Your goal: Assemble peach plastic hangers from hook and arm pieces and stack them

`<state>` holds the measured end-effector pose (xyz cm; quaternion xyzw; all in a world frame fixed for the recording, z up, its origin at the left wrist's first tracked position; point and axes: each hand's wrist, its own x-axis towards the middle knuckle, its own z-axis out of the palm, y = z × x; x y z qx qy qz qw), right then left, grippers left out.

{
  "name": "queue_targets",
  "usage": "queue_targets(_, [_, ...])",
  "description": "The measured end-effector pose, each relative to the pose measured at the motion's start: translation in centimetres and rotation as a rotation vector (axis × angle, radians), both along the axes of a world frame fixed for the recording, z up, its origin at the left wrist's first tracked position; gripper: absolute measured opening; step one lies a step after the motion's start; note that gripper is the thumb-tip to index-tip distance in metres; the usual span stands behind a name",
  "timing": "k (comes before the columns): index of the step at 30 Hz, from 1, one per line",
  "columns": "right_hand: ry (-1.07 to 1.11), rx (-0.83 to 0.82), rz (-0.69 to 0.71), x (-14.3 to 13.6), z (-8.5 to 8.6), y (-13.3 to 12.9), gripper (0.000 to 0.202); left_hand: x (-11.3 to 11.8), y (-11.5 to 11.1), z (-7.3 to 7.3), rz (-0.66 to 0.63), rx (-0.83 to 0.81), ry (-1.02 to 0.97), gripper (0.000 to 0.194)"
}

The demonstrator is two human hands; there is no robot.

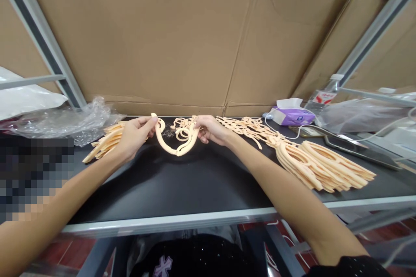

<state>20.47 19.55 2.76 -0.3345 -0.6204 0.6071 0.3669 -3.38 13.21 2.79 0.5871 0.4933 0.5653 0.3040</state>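
Observation:
A cream-coloured bendy strip (177,150) hangs in a U above the black tabletop. My left hand (138,134) pinches its left end between thumb and fingers. The fingers of my right hand (211,129) are closed on its right side. Behind the strip, thin curly cream pieces (185,132) lie near small dark crumbs. Beside my left hand is a pile of cream strips (105,143), partly covered by that hand. To the right of my right hand spreads a heap of thin branching cream pieces (243,126). What material they are I cannot tell.
Stacked long cream strips (325,166) lie at the right. Behind them are a purple tissue pack (292,114), a plastic bottle (323,95), a white cable (305,126) and a dark flat device (360,151). Crumpled clear plastic (71,121) lies left. A cardboard wall (175,39) closes the back.

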Motion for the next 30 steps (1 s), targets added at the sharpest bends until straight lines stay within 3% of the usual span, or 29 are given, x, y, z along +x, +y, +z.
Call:
queue_targets(5, [-0.154,0.024,0.179,-0.6,0.3,-1.3,0.01,1.0,-0.6,-0.4,-0.138,-0.024,0.25,0.043])
queue_targets(8, [-0.169,0.031,0.233,-0.8,0.2,-1.8,0.01,1.4,-0.9,-0.5,-0.177,-0.046,0.304,0.046])
queue_targets(15, [-0.285,0.038,0.277,-1.1,0.5,-2.3,0.007,1.4,-0.9,-1.0,-0.171,-0.033,0.446,0.049])
queue_targets(22, [-0.566,0.258,0.372,-0.7,0.7,-2.0,0.014,1.3,-0.9,-1.6,-0.171,-0.081,0.669,0.045])
queue_targets(26, [-0.755,0.403,0.357,-0.4,1.3,-2.4,0.026,1.3,-0.9,-1.8,-0.136,-0.082,0.751,0.043])
queue_targets(30, [-0.836,0.53,0.219,-0.3,1.6,-2.6,0.024,1.2,-1.0,-1.4,-0.121,-0.068,0.773,0.039])
